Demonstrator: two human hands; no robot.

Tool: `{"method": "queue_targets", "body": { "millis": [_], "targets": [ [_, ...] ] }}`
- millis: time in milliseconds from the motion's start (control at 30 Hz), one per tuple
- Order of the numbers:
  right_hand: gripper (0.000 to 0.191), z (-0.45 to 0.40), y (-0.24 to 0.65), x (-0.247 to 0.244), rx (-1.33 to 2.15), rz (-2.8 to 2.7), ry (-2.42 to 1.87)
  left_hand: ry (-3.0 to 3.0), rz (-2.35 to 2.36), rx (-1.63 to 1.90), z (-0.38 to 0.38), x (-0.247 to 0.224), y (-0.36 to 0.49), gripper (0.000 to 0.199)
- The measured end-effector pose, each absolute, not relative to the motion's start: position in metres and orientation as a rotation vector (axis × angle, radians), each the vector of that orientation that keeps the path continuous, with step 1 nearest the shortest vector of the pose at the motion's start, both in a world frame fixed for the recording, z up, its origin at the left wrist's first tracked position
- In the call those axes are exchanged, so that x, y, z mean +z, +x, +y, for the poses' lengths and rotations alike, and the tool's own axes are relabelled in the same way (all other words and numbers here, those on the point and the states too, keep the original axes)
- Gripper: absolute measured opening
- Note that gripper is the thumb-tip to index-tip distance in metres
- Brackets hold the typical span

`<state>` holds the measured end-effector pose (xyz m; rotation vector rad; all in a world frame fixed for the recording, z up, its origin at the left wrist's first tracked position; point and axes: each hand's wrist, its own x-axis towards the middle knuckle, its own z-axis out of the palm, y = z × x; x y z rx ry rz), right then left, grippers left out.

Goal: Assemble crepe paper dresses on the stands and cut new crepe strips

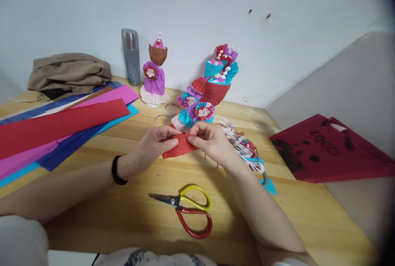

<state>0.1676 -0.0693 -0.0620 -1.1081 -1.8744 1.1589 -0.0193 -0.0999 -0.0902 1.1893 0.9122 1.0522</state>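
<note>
Between my two hands is a small piece of red crepe paper (178, 147), raised above the wooden table. My left hand (159, 142) pinches its upper left part between thumb and fingers. On the other side, my right hand (210, 138) pinches the upper right part the same way. The paper's lower left corner hangs free. Scissors (179, 204) with one yellow and one red handle lie spread on the table, nearer to me, blades pointing left. Just beyond my hands stand several paper-dressed figures (212, 93) in red, blue and purple.
Coloured paper strips (77, 124) are stacked at left, near a brown cloth (70, 72). A grey flask (131, 56) and a purple-skirted figure (156, 72) stand by the wall. Paper scraps (247, 151) lie right of my hands. A red bag (333, 151) is at far right.
</note>
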Motion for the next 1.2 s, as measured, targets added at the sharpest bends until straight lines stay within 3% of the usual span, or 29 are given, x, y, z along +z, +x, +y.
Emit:
{"method": "queue_targets", "body": {
  "millis": [367, 567, 800, 1200],
  "targets": [
    [0.023, -0.072, 0.166, -0.068, 1.398, -2.048, -0.965, 1.107, 0.871, 0.905, -0.109, -0.112, -0.016, 0.037],
    [0.031, -0.069, 0.164, -0.070, 1.346, -2.044, -1.011, 1.021, 0.936, 1.191, -0.111, -0.109, -0.013, 0.040],
    [0.023, -0.066, 0.148, -0.096, 1.491, -1.913, -1.056, 1.004, 0.890, 1.298, -0.109, -0.116, -0.020, 0.041],
    [0.042, -0.077, 0.141, -0.128, 1.509, -1.670, -1.006, 1.061, 0.910, 1.269, -0.125, -0.136, -0.025, 0.035]
  ]
}}
